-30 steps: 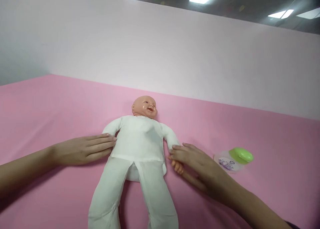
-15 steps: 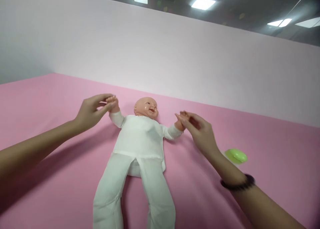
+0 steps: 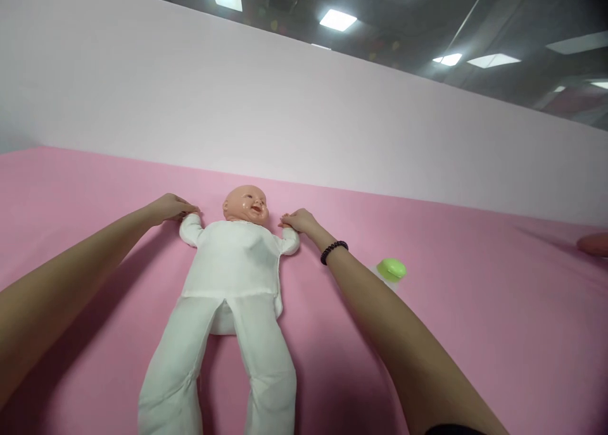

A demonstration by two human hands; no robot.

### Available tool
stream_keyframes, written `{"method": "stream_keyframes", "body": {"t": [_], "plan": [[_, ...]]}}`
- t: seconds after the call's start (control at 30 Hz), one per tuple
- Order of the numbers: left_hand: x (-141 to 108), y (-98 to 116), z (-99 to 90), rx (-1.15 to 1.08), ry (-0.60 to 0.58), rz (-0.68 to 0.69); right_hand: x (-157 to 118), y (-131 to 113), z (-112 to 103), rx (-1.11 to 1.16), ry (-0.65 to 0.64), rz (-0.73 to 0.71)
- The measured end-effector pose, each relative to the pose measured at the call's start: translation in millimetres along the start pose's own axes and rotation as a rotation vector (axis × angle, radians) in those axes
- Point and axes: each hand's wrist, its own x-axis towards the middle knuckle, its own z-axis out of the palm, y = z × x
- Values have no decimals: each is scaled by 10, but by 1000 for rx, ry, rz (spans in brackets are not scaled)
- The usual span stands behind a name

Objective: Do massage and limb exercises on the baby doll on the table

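A baby doll (image 3: 235,258) in a white cloth suit lies on its back on the pink surface (image 3: 351,334), its smiling head toward the white wall. My left hand (image 3: 171,208) is closed on the doll's hand at the left of the picture. At the right, my right hand (image 3: 300,222) pinches the doll's other hand, beside the head. Both doll arms are bent, with the hands up near head level. A dark beaded bracelet circles my right wrist.
A green oval object (image 3: 393,268) lies on the pink surface, right of my right forearm. Behind the doll stands a white wall (image 3: 304,125). A reddish object (image 3: 593,244) shows at the right edge, partly cut off.
Both my hands have brought the doll's hands inward and up, closer to its head. The view has swung right, so the doll appears further left and the reddish object has come into view.
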Motion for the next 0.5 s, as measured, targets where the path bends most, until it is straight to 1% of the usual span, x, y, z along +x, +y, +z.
{"method": "stream_keyframes", "body": {"t": [0.03,0.07,0.1,0.13,0.2,0.23,0.3,0.33,0.37,0.4,0.43,0.5], "plan": [[-29,9,-6,1,-17,-3,-40,-4,-22,55,1,-22],[-75,26,-12,-2,-1,11,-98,-9,-48,135,9,-62],[-142,48,-18,-8,53,53,-179,-13,-78,237,23,-123],[-231,70,-26,-15,136,127,-285,-16,-115,344,43,-199],[-461,101,-51,-23,272,315,-569,-16,-211,530,73,-389],[-589,100,-70,-30,314,427,-738,-8,-273,552,86,-474],[-839,48,-126,0,364,675,-1085,27,-412,490,99,-611],[-954,-4,-163,55,359,789,-1247,57,-482,419,90,-678],[-1059,-70,-204,136,311,878,-1391,95,-542,332,77,-753],[-1155,-146,-247,226,228,935,-1512,140,-588,243,27,-832],[-1242,-225,-288,306,126,956,-1610,191,-615,174,-44,-918],[-1392,-366,-357,416,-125,966,-1740,297,-609,22,-181,-1078]]}}
